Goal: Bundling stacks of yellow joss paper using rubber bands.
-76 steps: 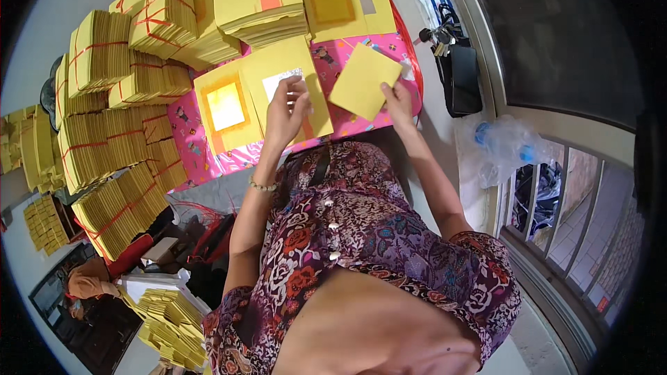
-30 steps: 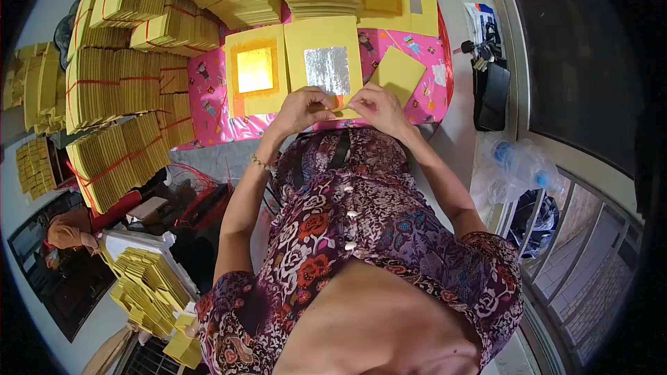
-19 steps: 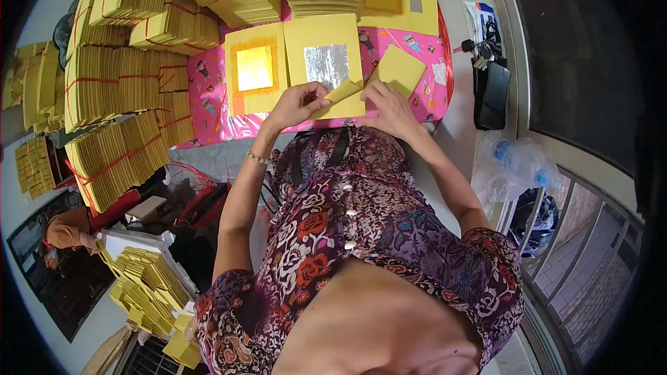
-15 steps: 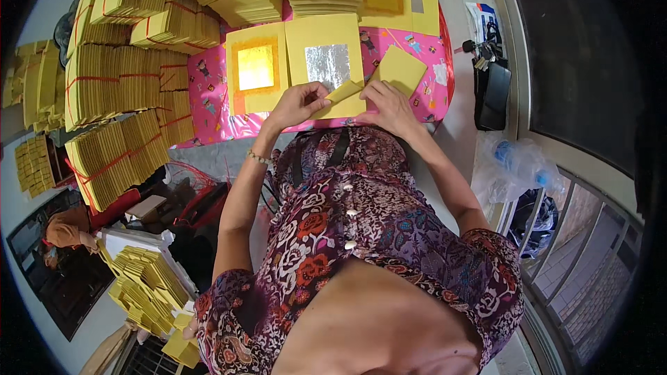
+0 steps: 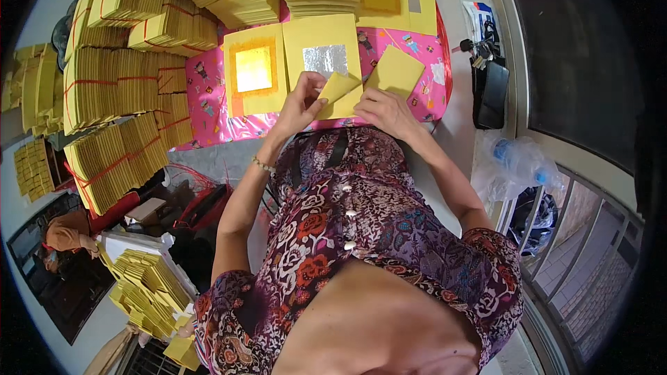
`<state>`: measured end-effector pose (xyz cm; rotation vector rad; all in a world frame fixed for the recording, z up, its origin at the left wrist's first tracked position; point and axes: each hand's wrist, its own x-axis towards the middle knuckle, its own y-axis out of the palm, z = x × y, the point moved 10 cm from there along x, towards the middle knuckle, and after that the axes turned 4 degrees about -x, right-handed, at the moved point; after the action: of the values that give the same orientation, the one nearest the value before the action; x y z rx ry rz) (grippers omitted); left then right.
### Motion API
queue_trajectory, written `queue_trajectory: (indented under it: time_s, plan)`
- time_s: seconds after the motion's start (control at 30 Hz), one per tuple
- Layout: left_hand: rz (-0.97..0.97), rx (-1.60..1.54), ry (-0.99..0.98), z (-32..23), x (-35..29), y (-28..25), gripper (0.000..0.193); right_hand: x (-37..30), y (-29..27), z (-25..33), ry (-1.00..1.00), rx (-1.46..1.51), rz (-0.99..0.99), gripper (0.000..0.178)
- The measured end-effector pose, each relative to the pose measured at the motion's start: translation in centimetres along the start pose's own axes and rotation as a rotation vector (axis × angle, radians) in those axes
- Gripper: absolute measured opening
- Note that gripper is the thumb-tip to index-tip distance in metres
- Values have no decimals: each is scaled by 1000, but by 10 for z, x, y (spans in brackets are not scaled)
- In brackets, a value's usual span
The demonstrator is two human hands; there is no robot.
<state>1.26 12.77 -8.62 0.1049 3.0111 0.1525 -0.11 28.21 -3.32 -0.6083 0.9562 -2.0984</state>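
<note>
**A:** What is being held?

**B:** A small yellow sheet, partly folded, at about twelve o'clock from the person's chest, just over the near edge of a table. The left hand pinches its left corner between thumb and fingers. The right hand is closed on its right side, fingers curled under the paper.

**A:** Has anything changed?

**B:** Yes. A second ago both hands were pressed together over the sheet, low against the body. Half a second ago they had drawn apart, with the sheet stretched between them. Now the left corner is turned up, so a flap stands above the rest. I judge a fold is under way, not finished.

**A:** And around it?

**B:** Just beyond, at twelve o'clock, lies a yellow square with a silver patch. At eleven o'clock lies one with a gold patch. At one o'clock a plain yellow sheet lies tilted, touching the right hand's fingertips. All rest on a pink cloth.

**A:** Further out?

**B:** Bundles of yellow paper tied with red string, from nine to eleven o'clock. Loose stacks at seven o'clock. A black pouch at two o'clock, and a clear plastic bag at three.
</note>
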Motion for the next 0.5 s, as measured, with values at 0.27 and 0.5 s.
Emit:
queue_trajectory:
  time_s: [0.27, 0.5]
  plan:
    - [232, 391, 70, -20, -14, 25, 38, 2, -4, -11, 182, 264, -96, 11]
    - [280, 444, 35, -15, -7, 23, 40, 2, -1, -16, 229, 300, -82, 12]
